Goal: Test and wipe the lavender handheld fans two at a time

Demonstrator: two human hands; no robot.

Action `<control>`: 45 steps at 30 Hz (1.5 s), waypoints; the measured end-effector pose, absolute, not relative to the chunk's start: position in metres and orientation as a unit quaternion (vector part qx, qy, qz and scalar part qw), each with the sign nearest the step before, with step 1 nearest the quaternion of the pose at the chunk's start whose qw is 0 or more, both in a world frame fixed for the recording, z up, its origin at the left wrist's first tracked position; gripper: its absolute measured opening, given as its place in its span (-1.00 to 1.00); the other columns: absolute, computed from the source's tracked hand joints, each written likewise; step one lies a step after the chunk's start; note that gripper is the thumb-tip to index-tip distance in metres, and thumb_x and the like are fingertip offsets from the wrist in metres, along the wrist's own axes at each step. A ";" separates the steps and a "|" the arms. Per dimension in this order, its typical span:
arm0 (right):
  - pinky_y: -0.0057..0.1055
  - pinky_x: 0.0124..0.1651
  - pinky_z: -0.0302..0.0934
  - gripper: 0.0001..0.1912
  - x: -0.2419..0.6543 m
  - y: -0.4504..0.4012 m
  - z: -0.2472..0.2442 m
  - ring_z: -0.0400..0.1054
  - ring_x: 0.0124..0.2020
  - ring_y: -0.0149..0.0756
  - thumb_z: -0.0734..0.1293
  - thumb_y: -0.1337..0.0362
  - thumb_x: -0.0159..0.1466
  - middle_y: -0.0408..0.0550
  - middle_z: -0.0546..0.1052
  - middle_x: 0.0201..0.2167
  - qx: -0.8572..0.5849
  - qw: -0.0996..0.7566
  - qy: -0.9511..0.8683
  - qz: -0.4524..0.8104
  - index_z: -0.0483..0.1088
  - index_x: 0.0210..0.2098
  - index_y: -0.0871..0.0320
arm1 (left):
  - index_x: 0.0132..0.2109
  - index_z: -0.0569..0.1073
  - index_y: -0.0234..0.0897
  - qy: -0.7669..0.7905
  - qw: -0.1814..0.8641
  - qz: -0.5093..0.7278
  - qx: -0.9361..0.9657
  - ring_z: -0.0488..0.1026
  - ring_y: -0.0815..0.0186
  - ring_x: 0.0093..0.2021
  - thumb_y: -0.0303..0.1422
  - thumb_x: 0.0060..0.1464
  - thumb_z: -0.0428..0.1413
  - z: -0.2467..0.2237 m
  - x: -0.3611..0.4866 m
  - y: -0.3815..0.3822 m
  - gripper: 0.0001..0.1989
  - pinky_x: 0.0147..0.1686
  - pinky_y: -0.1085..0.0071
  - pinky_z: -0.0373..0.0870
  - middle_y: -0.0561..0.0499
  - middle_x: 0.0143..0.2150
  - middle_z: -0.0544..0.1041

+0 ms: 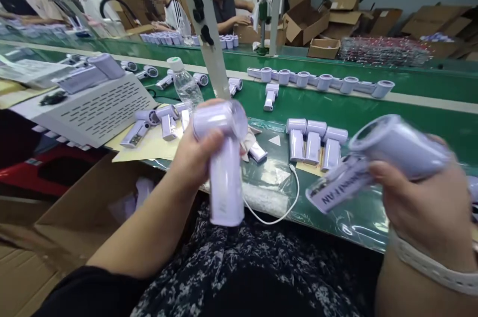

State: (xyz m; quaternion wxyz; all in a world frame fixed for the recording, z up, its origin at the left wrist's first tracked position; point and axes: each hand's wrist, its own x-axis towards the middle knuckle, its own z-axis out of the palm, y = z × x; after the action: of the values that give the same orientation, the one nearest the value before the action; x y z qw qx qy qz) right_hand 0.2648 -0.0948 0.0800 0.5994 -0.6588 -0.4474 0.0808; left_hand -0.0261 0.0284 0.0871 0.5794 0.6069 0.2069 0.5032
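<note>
My left hand [199, 150] is closed around the round head of a lavender handheld fan [226, 182], whose handle points down. On the right, my right hand [425, 192] grips a second lavender fan housing [403, 143] by its cylindrical head. Its handle slants down to the left, with dark lettering and an opening that shows inner parts. Between the hands, three lavender fans [312, 145] lie side by side at the bench edge. A white cable [295, 197] loops in front of them. Another fan piece [257, 152] lies just beyond my left hand.
A green conveyor [336, 108] carries a row of fan housings [324, 82]. At the left are a white vented metal box [100, 105], a plastic bottle [184, 83] and an open carton [89, 207] below. A pale post [212, 53] rises ahead. Several people work across the line.
</note>
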 end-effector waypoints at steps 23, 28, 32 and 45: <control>-0.41 -0.44 0.42 -0.46 0.243 -0.061 0.053 0.48 -0.36 -0.26 0.66 0.03 0.04 -0.11 0.61 -0.27 -0.570 0.641 -0.422 0.291 0.57 -0.05 0.06 | 0.15 0.41 -0.25 -0.077 0.287 0.181 0.937 0.62 0.27 0.01 -0.29 0.30 0.12 0.040 0.003 -0.019 -0.67 -0.19 0.43 0.54 -0.12 0.20 0.60; -0.40 -0.44 0.44 -0.47 0.241 -0.065 0.054 0.51 -0.36 -0.24 0.65 0.06 0.04 -0.09 0.64 -0.25 -0.574 0.636 -0.421 0.299 0.60 -0.02 0.04 | 0.10 0.48 -0.25 -0.062 0.235 0.203 0.949 0.60 0.33 -0.23 -0.25 0.24 0.20 0.044 0.004 -0.022 -0.68 -0.29 0.42 0.54 -0.22 0.29 0.48; -0.39 -0.45 0.42 -0.56 0.238 -0.064 0.055 0.49 -0.40 -0.25 0.63 0.07 0.07 -0.11 0.63 -0.28 -0.602 0.620 -0.418 0.281 0.61 -0.09 0.02 | 0.03 0.55 -0.23 -0.085 0.167 0.225 0.956 0.59 0.26 -0.18 -0.32 0.28 0.15 0.044 0.012 -0.026 -0.78 -0.31 0.38 0.51 -0.17 0.19 0.55; -0.07 -0.26 0.47 -0.26 0.281 -0.086 0.032 0.40 -0.41 -0.18 0.65 -0.23 -0.20 -0.11 0.47 -0.35 -0.552 0.670 -0.367 0.334 0.45 -0.18 0.02 | 0.19 0.40 -0.19 -0.051 0.316 0.386 0.865 0.60 0.22 -0.17 -0.19 0.09 0.35 0.038 0.000 -0.010 -0.43 -0.25 0.42 0.59 -0.14 -0.10 0.58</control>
State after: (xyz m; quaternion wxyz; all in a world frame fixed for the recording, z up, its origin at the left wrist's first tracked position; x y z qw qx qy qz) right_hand 0.2814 -0.0857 0.0322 0.6703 -0.5523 -0.3666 0.3337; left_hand 0.0002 -0.0104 0.0384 0.3160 0.8652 -0.0508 0.3861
